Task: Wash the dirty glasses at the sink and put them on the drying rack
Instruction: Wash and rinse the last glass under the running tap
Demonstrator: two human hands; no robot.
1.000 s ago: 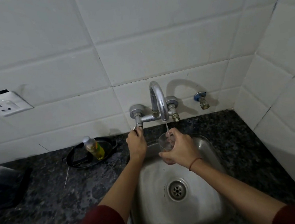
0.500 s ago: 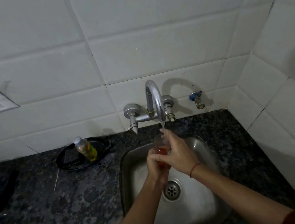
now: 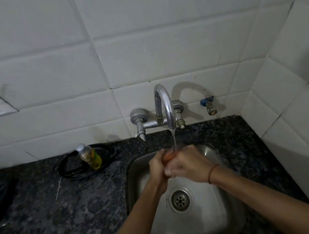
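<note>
One glass [image 3: 168, 156], mostly hidden, sits between both hands over the far part of the sink [image 3: 226, 214], right under the tap spout [image 3: 164, 104]. The water stream [image 3: 174, 139] runs onto it. The left hand [image 3: 156, 167] wraps it from the left, fingers curled round. The right hand [image 3: 189, 163] closes over it from the right, fingers curled on its wall. An orange tint shows in the gap between them; we cannot tell what it is.

We judge the step as rinsing and rubbing, the early half of the job. Next move, as we read it: turn the glass under the stream, tip it out, then carry it to the rack. No drying rack is in view, so we cannot say which way. Wet glass is likely slippery, so a firm grip is wanted.

A soap bottle [image 3: 89, 156] stands in a black dish [image 3: 69, 169] on the dark counter [image 3: 45, 215], left of the sink.
</note>
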